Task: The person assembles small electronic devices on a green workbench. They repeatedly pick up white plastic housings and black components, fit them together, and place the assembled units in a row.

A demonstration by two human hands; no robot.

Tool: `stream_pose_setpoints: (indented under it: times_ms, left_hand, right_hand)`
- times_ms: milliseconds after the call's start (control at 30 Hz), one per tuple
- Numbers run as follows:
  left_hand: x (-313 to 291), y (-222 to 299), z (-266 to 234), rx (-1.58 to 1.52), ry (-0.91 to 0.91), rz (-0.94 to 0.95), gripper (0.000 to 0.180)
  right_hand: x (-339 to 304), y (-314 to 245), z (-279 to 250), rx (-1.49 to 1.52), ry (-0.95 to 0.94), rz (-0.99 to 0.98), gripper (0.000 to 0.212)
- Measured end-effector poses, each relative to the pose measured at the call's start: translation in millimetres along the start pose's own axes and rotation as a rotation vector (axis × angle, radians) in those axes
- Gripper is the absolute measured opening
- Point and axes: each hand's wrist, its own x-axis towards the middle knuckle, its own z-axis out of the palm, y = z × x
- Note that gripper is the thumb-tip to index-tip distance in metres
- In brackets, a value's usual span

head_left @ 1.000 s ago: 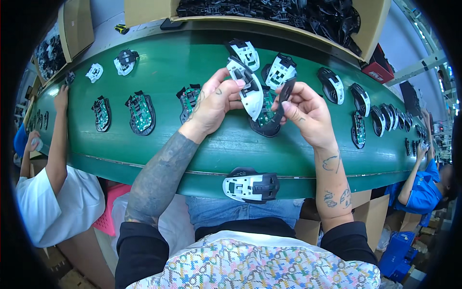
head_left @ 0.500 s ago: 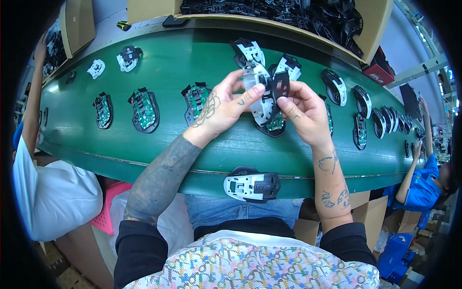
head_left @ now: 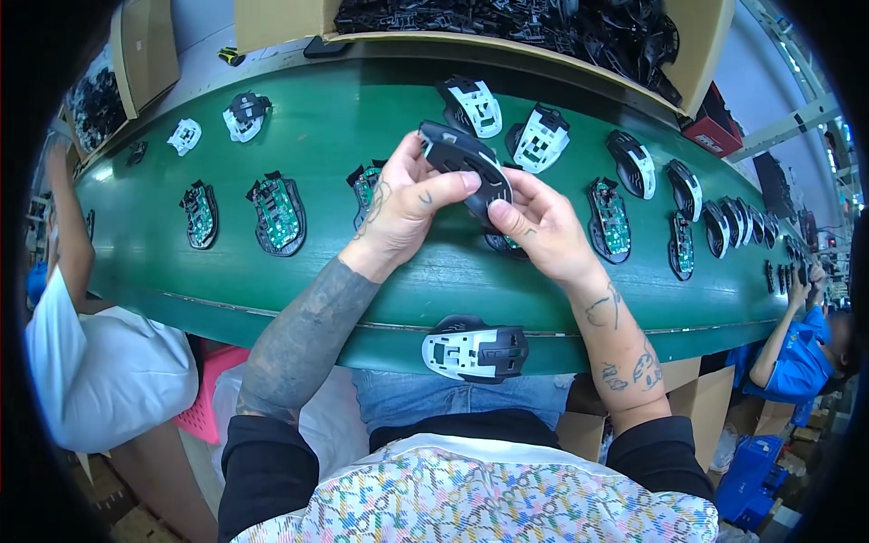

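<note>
Both of my hands hold a black computer-mouse top shell (head_left: 463,163) over a mouse base with a green circuit board (head_left: 503,241) on the green conveyor belt (head_left: 362,127). My left hand (head_left: 403,208) grips the shell's left side with thumb and fingers. My right hand (head_left: 539,226) pinches its lower right end, with the thumb pressed on the shell. The base under the hands is mostly hidden.
Open mouse bases with green boards (head_left: 276,214) and white-and-black shells (head_left: 540,138) lie along the belt. One shell (head_left: 474,348) sits at the near edge. A cardboard box of black parts (head_left: 543,23) stands behind. People work at the left (head_left: 86,362) and right (head_left: 801,353).
The shell has been turned over from its white inner side to its black outer side and brought down over the base. Both hands moved slightly toward me.
</note>
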Motion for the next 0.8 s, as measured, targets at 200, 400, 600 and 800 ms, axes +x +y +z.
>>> stream_pose_setpoints:
  times_ms: [200,400,600,800]
  left_hand:
    - [3.5,1.1,-7.1,0.112,-0.002,0.037,0.041]
    - [9.6,5.6,-15.7,0.091,-0.087,0.064,0.051]
    - [47.9,27.9,-45.4,-0.276,0.023,0.037,0.047]
    - [86.8,42.3,-152.9,1.254,0.676,0.417,0.062]
  right_hand:
    - [1.6,-4.6,-0.4,0.031,0.001,0.131,0.05]
    - [2.4,1.9,5.9,0.082,0.03,0.046,0.054]
    - [-0.5,-2.1,4.6,-0.057,0.105,-0.075,0.05]
    - [-3.4,-6.5,-6.9,-0.47,0.005,-0.068,0.035]
